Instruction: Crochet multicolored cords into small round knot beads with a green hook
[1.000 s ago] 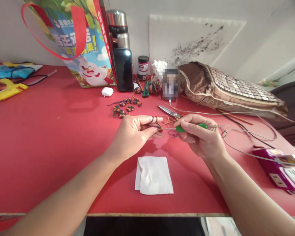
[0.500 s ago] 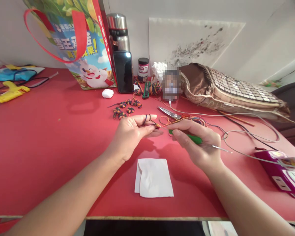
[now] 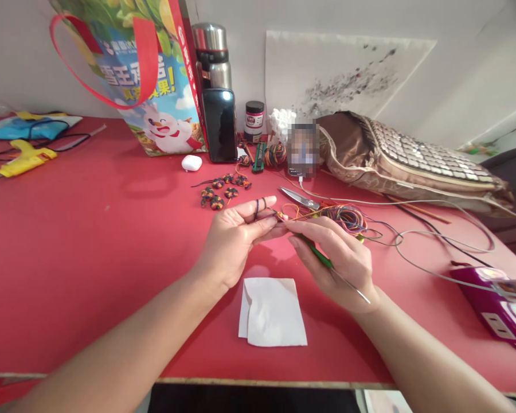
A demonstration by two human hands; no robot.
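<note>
My left hand [image 3: 236,235] pinches a small multicoloured knotted cord piece [image 3: 278,216], with dark thread looped round two fingers. My right hand [image 3: 335,255] meets it at the fingertips and holds a green-handled crochet hook [image 3: 322,259], whose metal shaft points back toward my wrist. A tangle of coloured threads [image 3: 348,218] lies just behind my right hand. Several finished knotted pieces [image 3: 219,192] lie on the red table [image 3: 90,241] beyond my left hand.
Scissors [image 3: 298,198] lie behind my hands. A folded white tissue [image 3: 272,312] sits near the front edge. At the back stand a printed bag [image 3: 155,80], a phone [image 3: 218,123], a flask [image 3: 212,54], a white earbud case [image 3: 191,163] and a brown pouch [image 3: 404,158]. A purple power strip [image 3: 494,301] and cables lie right.
My right hand swung the hook round so its shaft points back toward me, and its fingertips closed in on the piece in my left hand. The thread tangle came into view.
</note>
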